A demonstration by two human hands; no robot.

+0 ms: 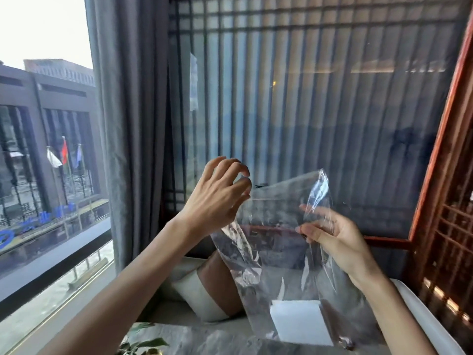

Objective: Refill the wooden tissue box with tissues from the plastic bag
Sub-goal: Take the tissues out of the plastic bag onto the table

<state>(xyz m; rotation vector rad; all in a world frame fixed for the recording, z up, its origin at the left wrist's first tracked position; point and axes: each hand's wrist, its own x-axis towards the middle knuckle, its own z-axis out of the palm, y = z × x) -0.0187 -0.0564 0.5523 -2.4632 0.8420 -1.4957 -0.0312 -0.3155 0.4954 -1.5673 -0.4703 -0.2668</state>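
My left hand [217, 196] and right hand [330, 239] pinch the limp, slippery plastic bag's [281, 242] mouth; light tissues [299, 321] sag low inside.

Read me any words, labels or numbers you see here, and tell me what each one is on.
None can be read.
Blue signage outside the window: too blurred to read.
Paper sheet on the glass partition: no legible text.
Plastic bag and tissues: no print visible.
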